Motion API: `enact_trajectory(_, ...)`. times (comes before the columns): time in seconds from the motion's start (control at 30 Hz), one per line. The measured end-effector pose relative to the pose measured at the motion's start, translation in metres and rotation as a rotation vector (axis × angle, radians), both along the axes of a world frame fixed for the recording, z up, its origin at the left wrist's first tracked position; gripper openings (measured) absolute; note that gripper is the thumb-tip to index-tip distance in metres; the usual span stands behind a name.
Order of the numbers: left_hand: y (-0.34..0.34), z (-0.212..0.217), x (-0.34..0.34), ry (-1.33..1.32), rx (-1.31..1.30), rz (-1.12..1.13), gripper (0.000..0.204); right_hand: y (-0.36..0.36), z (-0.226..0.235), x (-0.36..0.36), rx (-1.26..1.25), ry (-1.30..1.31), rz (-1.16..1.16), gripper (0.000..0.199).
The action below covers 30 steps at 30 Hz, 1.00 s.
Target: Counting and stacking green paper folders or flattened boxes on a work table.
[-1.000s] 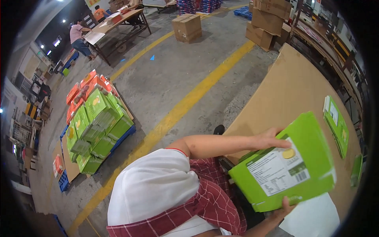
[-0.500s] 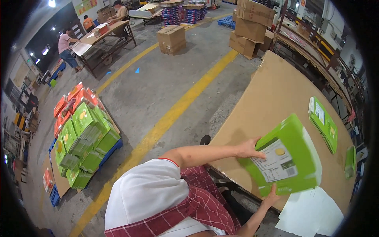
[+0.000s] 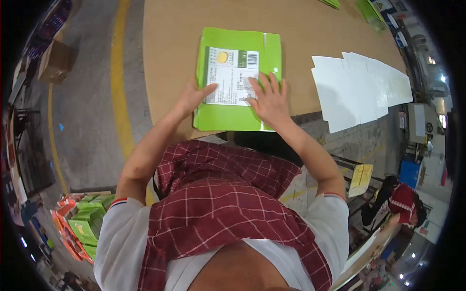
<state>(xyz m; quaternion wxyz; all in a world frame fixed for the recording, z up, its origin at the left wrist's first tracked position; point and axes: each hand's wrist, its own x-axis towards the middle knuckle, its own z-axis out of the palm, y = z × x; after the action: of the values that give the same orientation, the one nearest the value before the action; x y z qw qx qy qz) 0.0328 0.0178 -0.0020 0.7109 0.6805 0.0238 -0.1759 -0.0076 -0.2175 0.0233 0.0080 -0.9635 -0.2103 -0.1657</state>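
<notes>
A stack of flat green cartons [image 3: 238, 118] with a white printed label on its top face lies at the near edge of the brown table. My left hand [image 3: 191, 98] grips the stack's left edge, its thumb over the label and its other fingers hidden at the side. On the right part of the top face, my right hand [image 3: 271, 101] lies with fingers spread, some reaching over the label. To the right, white sheets [image 3: 361, 89] lie fanned in an overlapping row, partly beyond the table edge.
The brown tabletop [image 3: 170, 34] stretches ahead of me. More green cartons [image 3: 371, 14] show at its far right. Behind on the left, green and orange packages [image 3: 87, 223] are piled up. A cardboard box [image 3: 57, 62] stands on the floor at the far left. Another person [image 3: 405, 203] is at the right.
The green carton stack was held up and tilted between both hands; now it lies squared to me at the table edge. My right hand has moved onto its top. My view has turned right.
</notes>
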Motion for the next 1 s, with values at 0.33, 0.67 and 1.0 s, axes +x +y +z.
enact_trajectory(0.33, -0.008, 0.005, -0.014, -0.047, 0.037, -0.027, 0.055, -0.011, -0.023, 0.216, 0.016, -0.154, -0.349, 0.042)
enact_trajectory(0.67, -0.024, 0.017, -0.037, 0.168, -0.291, 0.091, 0.047, -0.132, 0.024, 0.073, 0.650, -0.366, -0.334, 0.044)
enact_trajectory(1.0, -0.019, 0.015, -0.052, -0.347, 0.215, 0.073, 0.074, -0.183, 0.014, -0.087, -0.073, 0.390, -0.804, 0.076)
